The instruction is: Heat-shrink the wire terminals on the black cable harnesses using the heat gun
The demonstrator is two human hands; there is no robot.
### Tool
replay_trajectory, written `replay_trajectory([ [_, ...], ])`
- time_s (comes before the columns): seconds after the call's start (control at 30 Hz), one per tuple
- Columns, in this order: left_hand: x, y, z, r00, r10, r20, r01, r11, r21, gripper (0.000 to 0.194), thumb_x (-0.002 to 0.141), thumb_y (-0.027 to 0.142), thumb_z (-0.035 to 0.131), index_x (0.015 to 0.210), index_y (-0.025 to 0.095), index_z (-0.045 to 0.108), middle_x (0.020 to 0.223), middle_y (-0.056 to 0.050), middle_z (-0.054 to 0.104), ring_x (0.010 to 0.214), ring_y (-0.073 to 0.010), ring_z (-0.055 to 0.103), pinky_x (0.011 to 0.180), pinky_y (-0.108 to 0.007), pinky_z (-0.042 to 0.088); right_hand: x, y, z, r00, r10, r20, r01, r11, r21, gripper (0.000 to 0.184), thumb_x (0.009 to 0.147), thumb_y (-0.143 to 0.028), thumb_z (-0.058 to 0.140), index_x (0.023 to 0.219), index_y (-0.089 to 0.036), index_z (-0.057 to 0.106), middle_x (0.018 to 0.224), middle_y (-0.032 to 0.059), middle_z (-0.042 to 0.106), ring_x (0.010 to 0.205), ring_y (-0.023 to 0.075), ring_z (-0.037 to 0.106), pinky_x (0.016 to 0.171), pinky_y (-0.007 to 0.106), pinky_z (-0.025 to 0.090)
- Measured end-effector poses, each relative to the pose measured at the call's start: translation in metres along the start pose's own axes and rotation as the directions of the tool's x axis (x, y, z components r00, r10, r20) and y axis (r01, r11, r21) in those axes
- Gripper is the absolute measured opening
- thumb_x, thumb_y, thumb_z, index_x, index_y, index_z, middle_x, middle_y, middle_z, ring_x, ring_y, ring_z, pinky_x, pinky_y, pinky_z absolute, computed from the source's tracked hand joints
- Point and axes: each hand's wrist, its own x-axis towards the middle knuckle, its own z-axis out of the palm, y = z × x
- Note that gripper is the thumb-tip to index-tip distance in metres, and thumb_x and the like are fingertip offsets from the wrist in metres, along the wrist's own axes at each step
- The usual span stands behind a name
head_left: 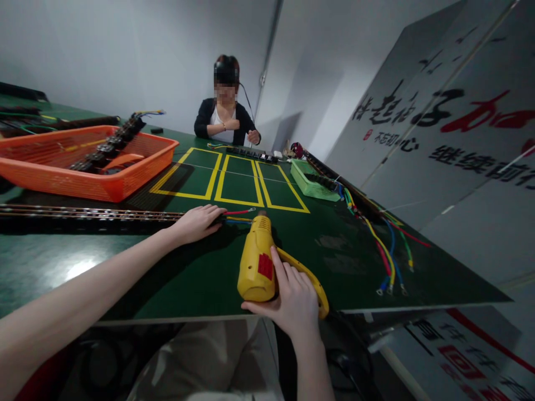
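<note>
A yellow heat gun point(254, 256) with a red patch on its side is in my right hand point(295, 295), the fingers wrapped about its handle. Its nozzle points away from me, close to the ends of red, yellow and blue wires point(239, 212). These come out from under my left hand point(197, 224), which is closed over the right end of a long black strip point(92, 216) with rows of metal parts and brown lines along it. The red wire carries a metal lug. My left fingers partly hide the strip's end and the wire roots.
An orange basket point(119, 189) holding a dark strip stands at left. Yellow tape rectangles point(240, 201) mark the green table point(334, 278). At right are a green basket point(311, 189) and lugged wires point(392, 262) hanging toward the front edge. Another person point(227, 117) sits opposite.
</note>
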Motion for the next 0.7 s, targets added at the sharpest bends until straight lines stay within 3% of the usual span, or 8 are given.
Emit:
replay_trajectory([
  [0.17,-0.007,-0.020,-0.010,0.995,-0.055,0.086,0.056,0.998,-0.014,0.059,0.089,0.051,0.040,0.137,0.016,0.039,0.129,-0.014,0.054,0.112,-0.0261,0.056,0.094,-0.037,0.043,0.005,0.021,-0.002,0.997,0.075,0.029,-0.074,0.997,-0.029,0.113,0.058,-0.086,0.053,0.143,-0.015,0.032,0.109,0.0119,0.064,0.092,0.0273,0.060,0.079,0.038,0.044],
  [0.27,-0.012,-0.033,-0.020,0.973,-0.116,0.199,0.115,0.993,0.015,0.051,0.086,0.055,0.042,0.120,0.019,0.054,0.115,-0.012,0.062,0.102,-0.0258,0.061,0.084,-0.034,0.047,0.008,0.031,-0.005,0.990,0.118,0.072,-0.117,0.993,-0.018,0.114,0.057,-0.082,0.059,0.144,-0.015,0.030,0.114,0.0130,0.062,0.099,0.0297,0.060,0.085,0.042,0.044],
  [0.37,-0.013,-0.038,-0.027,0.956,-0.117,0.267,0.105,0.993,0.060,0.047,0.087,0.056,0.040,0.111,0.019,0.057,0.106,-0.010,0.065,0.095,-0.0254,0.064,0.077,-0.032,0.047,0.010,0.037,-0.009,0.982,0.140,0.131,-0.143,0.990,0.012,0.109,0.062,-0.080,0.058,0.144,-0.015,0.030,0.119,0.0141,0.060,0.105,0.0311,0.058,0.088,0.044,0.044],
  [0.47,-0.013,-0.037,-0.031,0.976,-0.078,0.203,0.058,0.993,0.102,0.047,0.089,0.056,0.037,0.110,0.020,0.056,0.106,-0.010,0.066,0.093,-0.0254,0.064,0.078,-0.033,0.045,0.010,0.038,-0.014,0.979,0.121,0.162,-0.126,0.992,0.024,0.101,0.068,-0.076,0.056,0.144,-0.014,0.031,0.123,0.0146,0.059,0.108,0.0301,0.057,0.089,0.043,0.045],
  [0.6,-0.012,-0.037,-0.034,0.999,-0.030,0.015,0.027,0.981,0.193,0.046,0.091,0.056,0.035,0.099,0.018,0.059,0.095,-0.011,0.068,0.090,-0.0264,0.063,0.081,-0.036,0.041,0.008,0.036,-0.018,0.984,0.068,0.163,-0.073,0.997,0.022,0.098,0.071,-0.074,0.055,0.144,-0.013,0.031,0.123,0.0134,0.060,0.107,0.0270,0.058,0.089,0.039,0.047],
  [0.7,-0.013,-0.035,-0.040,0.992,-0.003,-0.130,0.035,0.969,0.243,0.047,0.092,0.055,0.034,0.095,0.016,0.059,0.086,-0.011,0.067,0.085,-0.0265,0.063,0.081,-0.037,0.040,0.012,0.029,-0.026,0.990,0.072,0.124,-0.073,0.997,0.005,0.080,0.079,-0.071,0.047,0.136,-0.015,0.044,0.120,0.0116,0.061,0.105,0.0264,0.058,0.085,0.039,0.046],
])
